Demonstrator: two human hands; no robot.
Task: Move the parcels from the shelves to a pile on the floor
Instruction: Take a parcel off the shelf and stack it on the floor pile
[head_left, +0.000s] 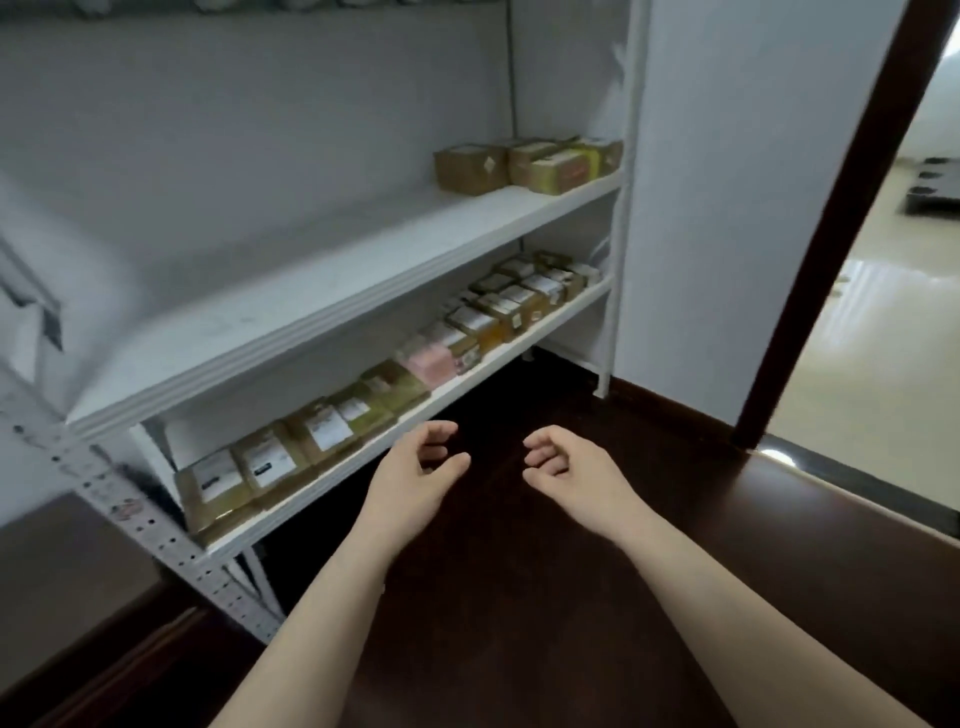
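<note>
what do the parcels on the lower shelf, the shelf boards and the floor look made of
Lower-shelf parcels: likely brown cardboard under glossy tape or film, with white paper labels; the surfaces glint.
Shelf board: matt white, painted wood or metal, can't tell which.
Floor: dark brown, seemingly polished wood or laminate; a faint sheen shows.

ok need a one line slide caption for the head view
Both empty, the left hand and right hand hover over the dark floor before white shelves lined with parcels.
</note>
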